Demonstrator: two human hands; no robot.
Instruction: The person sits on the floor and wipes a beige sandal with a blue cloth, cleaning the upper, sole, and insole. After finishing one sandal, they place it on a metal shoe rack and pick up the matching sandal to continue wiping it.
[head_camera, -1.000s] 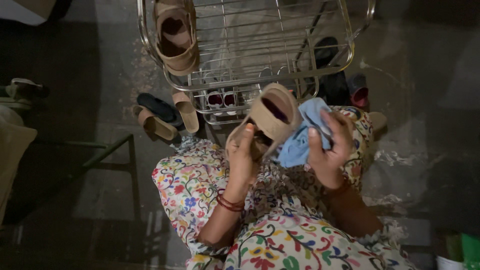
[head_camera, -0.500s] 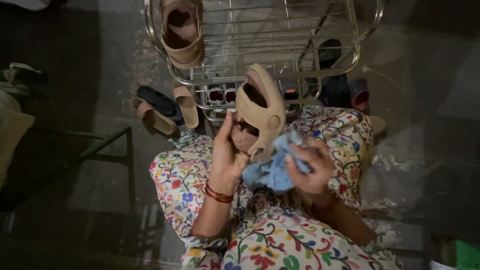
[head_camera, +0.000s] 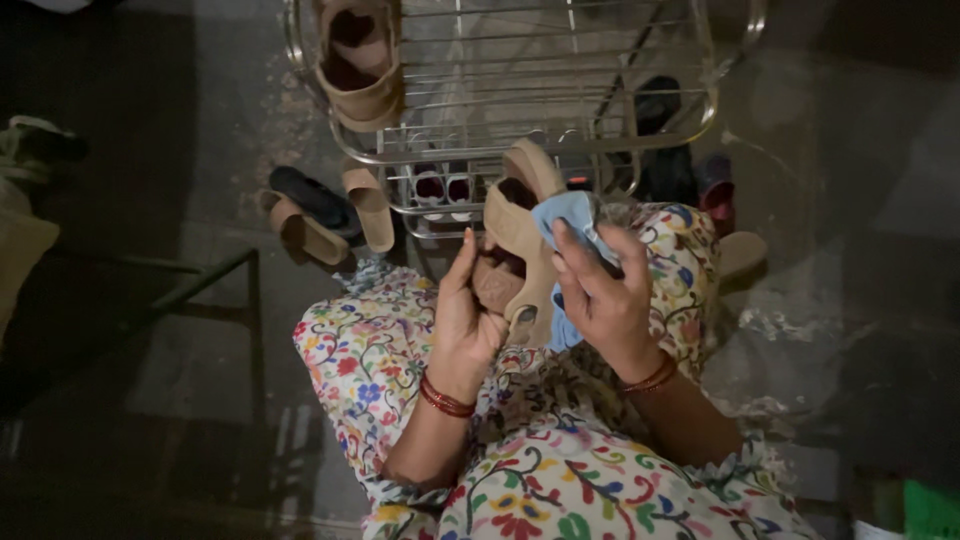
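We are wiping: our left hand (head_camera: 462, 325) clasps the tan sandal (head_camera: 518, 250) above our lap, right hand (head_camera: 603, 300) pressing the blue cloth (head_camera: 566, 215) against it. Next, turn it gently.

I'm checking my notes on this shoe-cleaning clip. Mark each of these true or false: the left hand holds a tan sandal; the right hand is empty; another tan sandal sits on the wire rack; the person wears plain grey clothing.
1. The left hand holds a tan sandal. True.
2. The right hand is empty. False: it presses a light blue cloth against the sandal.
3. Another tan sandal sits on the wire rack. True, at its left end.
4. The person wears plain grey clothing. False: the floral garment is white with many colours.
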